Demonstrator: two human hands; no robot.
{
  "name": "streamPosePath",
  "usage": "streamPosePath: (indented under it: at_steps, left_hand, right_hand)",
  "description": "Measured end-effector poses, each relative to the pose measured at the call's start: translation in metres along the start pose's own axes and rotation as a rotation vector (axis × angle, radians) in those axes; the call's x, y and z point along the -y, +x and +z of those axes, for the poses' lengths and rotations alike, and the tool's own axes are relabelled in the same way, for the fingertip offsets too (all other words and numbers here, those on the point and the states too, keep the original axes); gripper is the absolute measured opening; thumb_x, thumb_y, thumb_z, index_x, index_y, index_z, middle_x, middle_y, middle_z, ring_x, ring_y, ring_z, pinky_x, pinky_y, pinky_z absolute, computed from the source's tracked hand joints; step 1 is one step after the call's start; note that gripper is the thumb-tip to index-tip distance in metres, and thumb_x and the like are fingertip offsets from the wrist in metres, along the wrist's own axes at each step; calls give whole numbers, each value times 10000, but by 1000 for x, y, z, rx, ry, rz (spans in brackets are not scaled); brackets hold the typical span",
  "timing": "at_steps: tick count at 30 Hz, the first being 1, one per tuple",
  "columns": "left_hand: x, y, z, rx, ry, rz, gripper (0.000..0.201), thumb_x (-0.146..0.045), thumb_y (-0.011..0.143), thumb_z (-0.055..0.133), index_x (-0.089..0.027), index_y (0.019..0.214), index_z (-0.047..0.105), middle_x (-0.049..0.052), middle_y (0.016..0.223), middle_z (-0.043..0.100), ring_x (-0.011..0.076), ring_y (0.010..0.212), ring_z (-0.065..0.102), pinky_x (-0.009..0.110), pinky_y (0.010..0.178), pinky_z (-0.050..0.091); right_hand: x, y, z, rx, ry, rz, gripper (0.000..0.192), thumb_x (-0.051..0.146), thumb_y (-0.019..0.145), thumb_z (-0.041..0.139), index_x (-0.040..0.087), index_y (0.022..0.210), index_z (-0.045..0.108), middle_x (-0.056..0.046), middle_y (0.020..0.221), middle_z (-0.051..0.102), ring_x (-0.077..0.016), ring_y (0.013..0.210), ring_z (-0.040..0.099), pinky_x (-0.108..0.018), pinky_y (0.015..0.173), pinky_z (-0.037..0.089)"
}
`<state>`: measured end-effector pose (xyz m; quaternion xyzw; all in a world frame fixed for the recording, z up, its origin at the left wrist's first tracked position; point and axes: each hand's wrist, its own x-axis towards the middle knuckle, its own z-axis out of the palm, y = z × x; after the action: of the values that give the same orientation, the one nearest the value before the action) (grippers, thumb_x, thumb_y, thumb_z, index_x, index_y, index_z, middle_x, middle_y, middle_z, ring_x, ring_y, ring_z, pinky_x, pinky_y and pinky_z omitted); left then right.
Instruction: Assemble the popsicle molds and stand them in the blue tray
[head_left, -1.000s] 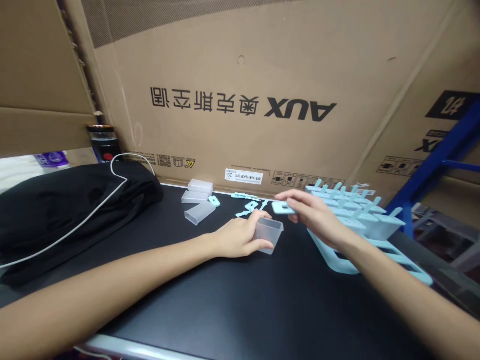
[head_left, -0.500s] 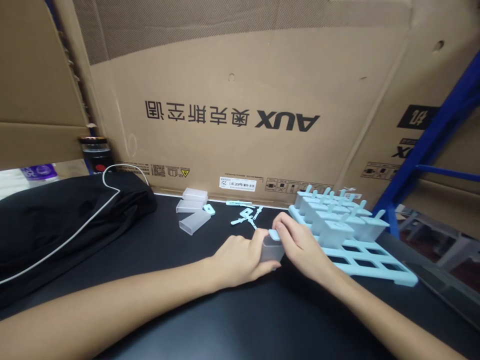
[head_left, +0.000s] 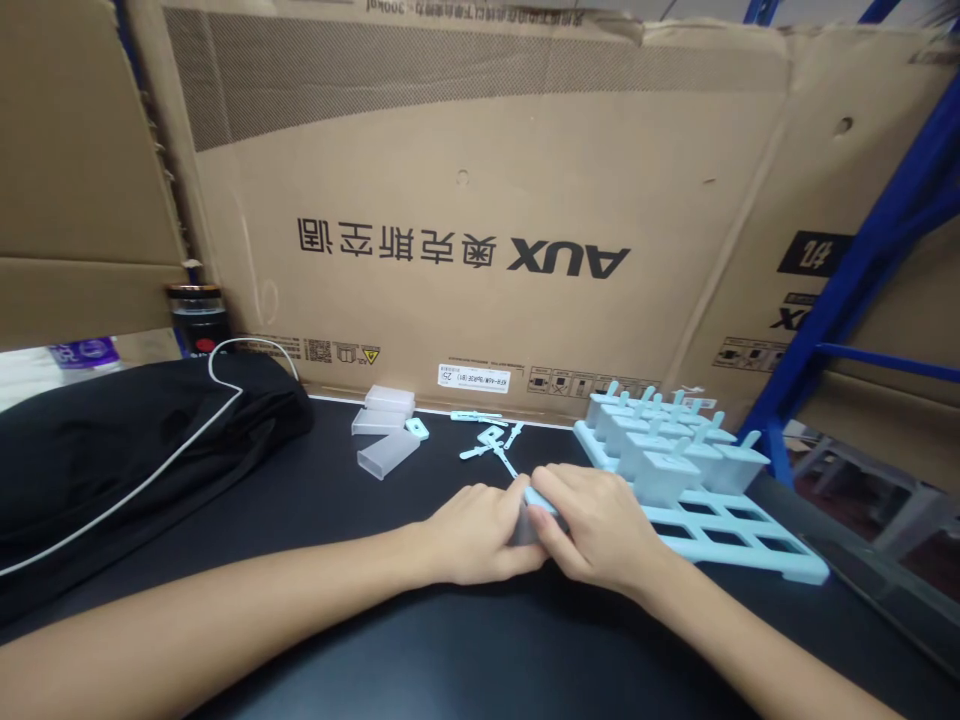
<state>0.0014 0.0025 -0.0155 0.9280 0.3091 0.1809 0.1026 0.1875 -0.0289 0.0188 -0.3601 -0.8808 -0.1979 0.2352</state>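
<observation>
Across the upper half of the frame I see a big cardboard box printed with upside-down lettering, standing behind the black table that fills the lower half. At the left edge a black cloth bundle lies on the table with a white cable running over it. At the right of centre sits a light blue mould tray, its far slots filled with capped cups and its near slots open. In the centre my left hand and right hand meet, both clasped around one translucent mould cup, with a light blue lid showing on top of it between my fingers. Above and left of my hands lie three spare clear cups, and just right of them a few loose blue stick pieces.
</observation>
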Motion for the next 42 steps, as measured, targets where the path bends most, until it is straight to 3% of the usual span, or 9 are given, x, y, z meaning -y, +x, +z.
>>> streamPosePath:
  at_steps: [4,10,17,20,23,27,35,39,42]
  left_hand:
    - [2,0,3,1,-29,40,302,-490,880,514,-202,942,446,10,751,663,232,645,661,289,580,425]
    - [6,1,6,-22,-141,18,245,-427,850,569,-194,864,497,-2,720,633,187,631,622,266,592,428]
    - [5,10,3,-17,-477,223,118,-129,768,566,-170,879,568,-7,890,641,147,821,606,226,736,479]
    - [13,11,7,-11,-524,128,162,-148,780,579,-166,939,553,5,916,633,162,836,598,254,745,500]
    - [20,8,9,-118,-582,22,336,-195,802,613,-160,1113,490,61,1087,615,215,993,589,342,873,514]
    - [18,2,1,-180,-633,143,510,-295,845,646,-150,1259,386,133,1273,506,267,1218,491,435,1060,422]
    - [14,-2,-11,-156,-713,375,596,-458,920,549,-165,1377,300,170,1387,405,299,1352,379,511,1136,323]
    - [13,-1,-11,-120,-680,310,521,-587,986,329,-154,1240,469,137,1254,532,255,1165,527,433,1018,449]
    - [5,-3,-10,-82,-425,294,448,-554,998,319,-176,1122,528,89,1111,601,205,973,592,345,877,504]
  right_hand:
    - [2,1,1,-70,-72,-104,279,391,941,428,191,752,480,-11,664,497,-144,593,383,-298,585,224]
    - [5,6,0,-10,-60,-63,246,352,920,454,183,747,497,-16,690,500,-141,623,401,-287,590,244]
    - [7,10,2,4,-82,-62,286,382,934,461,181,744,532,-20,696,518,-144,630,420,-289,587,261]
    - [7,10,6,-22,-94,-88,317,409,950,449,161,813,592,-41,735,546,-161,662,445,-302,606,298]
    - [6,9,12,-41,-58,-86,420,438,977,396,102,1071,629,-82,836,578,-194,747,481,-320,651,354]
    - [1,4,19,-39,32,-67,654,535,998,228,78,1396,476,-121,945,548,-227,817,467,-360,706,400]
    - [0,-3,18,-60,185,-103,608,383,971,292,188,1546,265,-155,1215,459,-289,1074,434,-486,896,399]
    - [-3,-6,18,11,381,-134,624,350,977,284,210,1573,164,-160,1320,390,-292,1200,397,-513,999,375]
    - [-12,-5,20,33,634,-123,586,429,1009,181,250,1567,191,-130,1275,423,-255,1151,456,-475,994,407]
